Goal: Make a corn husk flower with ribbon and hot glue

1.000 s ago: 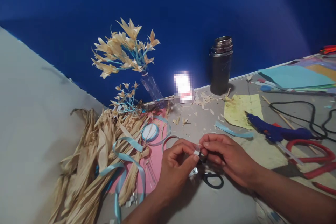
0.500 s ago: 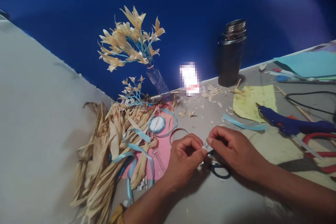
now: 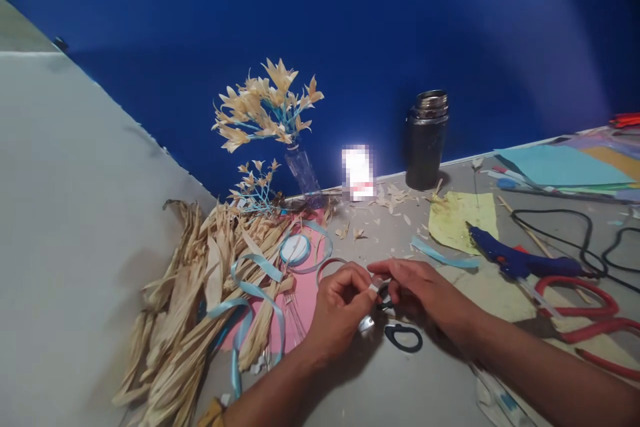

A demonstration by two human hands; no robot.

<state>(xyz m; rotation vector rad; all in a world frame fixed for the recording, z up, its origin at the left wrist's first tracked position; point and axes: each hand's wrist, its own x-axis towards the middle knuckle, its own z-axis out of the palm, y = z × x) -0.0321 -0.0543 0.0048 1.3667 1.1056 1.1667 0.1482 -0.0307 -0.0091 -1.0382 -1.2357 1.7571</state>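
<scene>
My left hand (image 3: pixel 336 309) and my right hand (image 3: pixel 419 290) meet at the middle of the grey table (image 3: pixel 430 387). Both pinch a small pale strip (image 3: pixel 374 285) between thumb and fingertips; it is too small to name. Small black-handled scissors (image 3: pixel 400 335) lie on the table right under the hands. A pile of dried corn husks (image 3: pixel 200 293) with light blue ribbon (image 3: pixel 250 293) looped over it lies to the left, beside a pink sheet (image 3: pixel 300 300) and a ribbon spool (image 3: pixel 295 248).
At the back a clear bottle (image 3: pixel 304 173) holds a husk-flower bouquet (image 3: pixel 267 105), near a dark steel flask (image 3: pixel 425 140). To the right lie a yellow paper (image 3: pixel 463 217), a blue glue gun (image 3: pixel 520 259), large red scissors (image 3: pixel 590 310), a black cord (image 3: pixel 575 227) and coloured sheets (image 3: pixel 565 163).
The view has swung and tilted. My hands have stayed together over the black scissors, still pinching the small piece, with the fingers shifting slightly.
</scene>
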